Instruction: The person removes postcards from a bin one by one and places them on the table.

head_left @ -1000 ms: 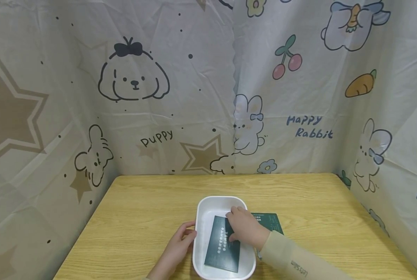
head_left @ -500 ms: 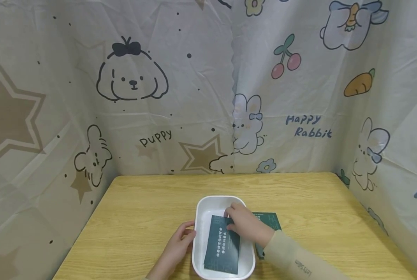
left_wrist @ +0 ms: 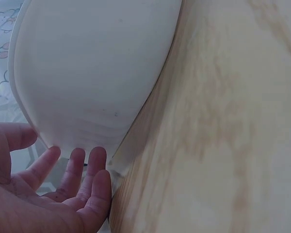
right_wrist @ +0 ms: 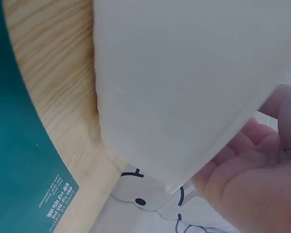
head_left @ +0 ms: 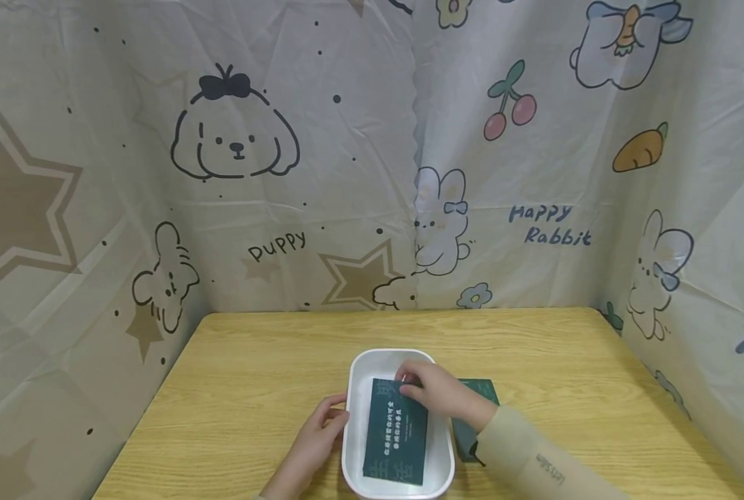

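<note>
"Grip first: what does the right hand point(head_left: 439, 392) have?"

"Thumb and fingers pinch the upper right part of a green card point(head_left: 392, 437), per the head view. From the right wrist, that contact is hidden behind the wall of the white tray point(head_left: 439, 451)."

"Location of the card?"

"Inside the tray, lettered face up. Whether its far edge is raised off the tray floor, I cannot tell."

"And the left hand point(head_left: 324, 427)?"

"Fingers loosely bent, tips at the tray's outer wall, thumb at the rim; not clasped on anything."

"Risks noted?"

"Three, in my judgement. First, the hold is at one end only, so the card could swing or slip if moved fast. Second, left-hand contact looks light; should the card catch on the rim, the tray could slide on the table point(head_left: 253, 389). Third, a second green card point(head_left: 465, 439) lies just beside the tray, partly hidden behind the right arm; a low sweep of the sleeve point(head_left: 522, 444) could drag it out of place."
</note>
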Available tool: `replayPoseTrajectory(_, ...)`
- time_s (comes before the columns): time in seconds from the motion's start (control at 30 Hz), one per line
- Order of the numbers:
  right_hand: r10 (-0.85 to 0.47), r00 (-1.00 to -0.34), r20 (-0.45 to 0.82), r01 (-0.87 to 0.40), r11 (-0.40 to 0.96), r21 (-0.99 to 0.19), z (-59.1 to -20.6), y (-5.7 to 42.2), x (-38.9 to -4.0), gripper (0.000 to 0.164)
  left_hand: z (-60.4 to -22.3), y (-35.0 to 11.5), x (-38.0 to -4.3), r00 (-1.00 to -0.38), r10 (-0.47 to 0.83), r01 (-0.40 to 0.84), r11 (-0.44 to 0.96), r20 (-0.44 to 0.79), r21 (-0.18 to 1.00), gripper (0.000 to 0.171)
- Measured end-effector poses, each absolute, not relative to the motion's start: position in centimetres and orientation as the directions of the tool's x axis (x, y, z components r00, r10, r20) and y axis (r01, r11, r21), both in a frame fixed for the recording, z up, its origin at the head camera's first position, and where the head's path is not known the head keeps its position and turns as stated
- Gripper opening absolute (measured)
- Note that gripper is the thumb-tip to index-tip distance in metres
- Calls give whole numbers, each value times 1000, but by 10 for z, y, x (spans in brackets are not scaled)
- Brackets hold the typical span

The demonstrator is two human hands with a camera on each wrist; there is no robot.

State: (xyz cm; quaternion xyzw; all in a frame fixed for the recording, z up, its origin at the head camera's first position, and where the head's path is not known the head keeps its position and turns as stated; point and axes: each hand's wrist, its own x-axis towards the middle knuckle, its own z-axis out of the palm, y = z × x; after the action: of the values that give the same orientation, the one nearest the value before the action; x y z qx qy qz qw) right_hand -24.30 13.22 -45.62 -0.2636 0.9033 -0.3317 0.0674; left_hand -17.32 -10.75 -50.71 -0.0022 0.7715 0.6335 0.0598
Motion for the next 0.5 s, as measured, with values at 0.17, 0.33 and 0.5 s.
replayPoseTrajectory(0.17, -486, -872, 51, -368, 584, -724, -450, 137, -243, 9, -506, -108, -173, -993, 68, -81, 195, -96, 977, 42)
replayPoseTrajectory(0.33, -395, -917, 55, -285, 550, -785, -443, 145, -247, 13, -506, -108, -173, -994, 66, -77, 198, -92, 977, 40)
replayPoseTrajectory(0.5, -308, -948, 87, -243, 516, -821, -431, 157, -254, 19, -505, -108, -172, -994, 62, -81, 206, -95, 975, 42)
